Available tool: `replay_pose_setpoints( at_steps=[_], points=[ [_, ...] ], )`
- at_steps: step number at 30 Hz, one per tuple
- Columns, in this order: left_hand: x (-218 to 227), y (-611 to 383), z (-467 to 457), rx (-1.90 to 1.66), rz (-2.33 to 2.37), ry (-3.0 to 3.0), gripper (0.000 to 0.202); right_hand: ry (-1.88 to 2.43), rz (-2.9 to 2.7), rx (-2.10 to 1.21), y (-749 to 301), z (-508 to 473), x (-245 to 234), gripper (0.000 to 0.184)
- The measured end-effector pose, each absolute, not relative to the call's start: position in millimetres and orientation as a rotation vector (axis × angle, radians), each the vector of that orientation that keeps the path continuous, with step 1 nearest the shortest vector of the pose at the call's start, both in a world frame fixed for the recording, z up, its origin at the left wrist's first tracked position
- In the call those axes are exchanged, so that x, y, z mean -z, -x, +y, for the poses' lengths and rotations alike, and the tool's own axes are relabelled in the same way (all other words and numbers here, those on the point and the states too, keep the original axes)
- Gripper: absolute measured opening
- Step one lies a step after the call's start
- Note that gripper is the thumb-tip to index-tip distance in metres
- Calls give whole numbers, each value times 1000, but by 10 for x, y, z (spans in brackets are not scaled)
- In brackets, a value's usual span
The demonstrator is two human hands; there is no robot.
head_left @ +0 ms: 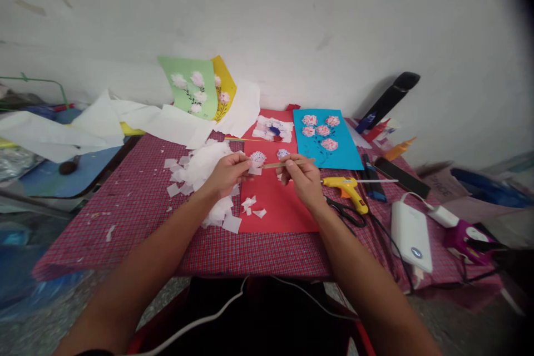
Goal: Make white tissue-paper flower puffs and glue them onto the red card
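My left hand [234,173] pinches a small square of white tissue paper [255,170] above the red sheet [275,206]. Between the fingers of my right hand [301,177] is a thin wooden stick [273,166], its left end close to the tissue square. On the red sheet, just beyond my hands, sit two speckled paper flowers [258,157], one partly hidden by the right fingers. Folded tissue bits [249,204] lie nearer to me. A large heap of white tissue squares [204,169] spreads beside my left hand.
A yellow glue gun [348,189] and black scissors [346,212] lie right of my right hand. Behind are a blue flower card [348,147], an ink-stained tissue pad [261,129] and a green flower card [187,80]. A white power bank [411,236] with cables lies at right.
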State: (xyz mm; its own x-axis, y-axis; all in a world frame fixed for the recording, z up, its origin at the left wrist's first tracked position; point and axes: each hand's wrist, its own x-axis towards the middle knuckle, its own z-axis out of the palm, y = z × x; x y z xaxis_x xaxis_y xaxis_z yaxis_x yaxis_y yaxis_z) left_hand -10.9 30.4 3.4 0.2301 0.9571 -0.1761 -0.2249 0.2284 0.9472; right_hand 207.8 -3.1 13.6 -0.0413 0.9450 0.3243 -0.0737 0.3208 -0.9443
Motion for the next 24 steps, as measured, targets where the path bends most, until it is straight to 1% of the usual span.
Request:
replay_pose_setpoints(
  at_steps=[7, 13, 16, 21, 24],
  points=[
    [-47, 109, 301, -1020, 962, -975, 25, 897, -1374, -1026, -2075, -31, -134, 30],
    [-71, 95, 284, -1032, 971, -965, 20, 916, -1420, -981, -2062, -34, -134, 32],
    [-79, 92, 282, -1033, 966, -961, 21, 926, -1414, -989, -2065, -33, -122, 33],
    [-93, 90, 292, -1037, 970, -927, 19, 918, -1378, -1000, -2071, -25, -110, 31],
    [-101, 82, 290, -1068, 974, -893, 19, 938, -1353, -992, -2065, -25, -129, 33]
  ],
)
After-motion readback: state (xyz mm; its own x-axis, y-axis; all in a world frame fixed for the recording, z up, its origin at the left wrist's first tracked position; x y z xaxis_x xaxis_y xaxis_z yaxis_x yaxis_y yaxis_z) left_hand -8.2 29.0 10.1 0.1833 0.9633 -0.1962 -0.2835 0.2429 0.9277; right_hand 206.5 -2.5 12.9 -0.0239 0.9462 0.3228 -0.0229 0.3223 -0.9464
